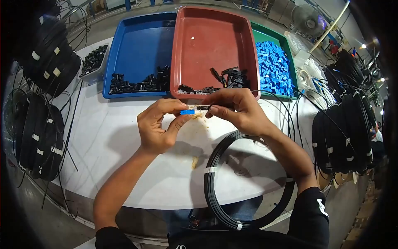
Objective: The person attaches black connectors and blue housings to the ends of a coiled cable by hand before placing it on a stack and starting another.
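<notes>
My left hand pinches a small blue connector piece between thumb and fingers. My right hand grips a black cable end fitting that meets the blue piece end to end. Both hands hover above the white table, just in front of the red tray. A coil of black cable bound with white tape lies under my right forearm and hangs over the table's near edge.
A blue tray holds black parts, the red tray holds a few black parts, and a green tray is full of blue pieces. A small bin of black parts sits far left. Black cable coils stack on both sides.
</notes>
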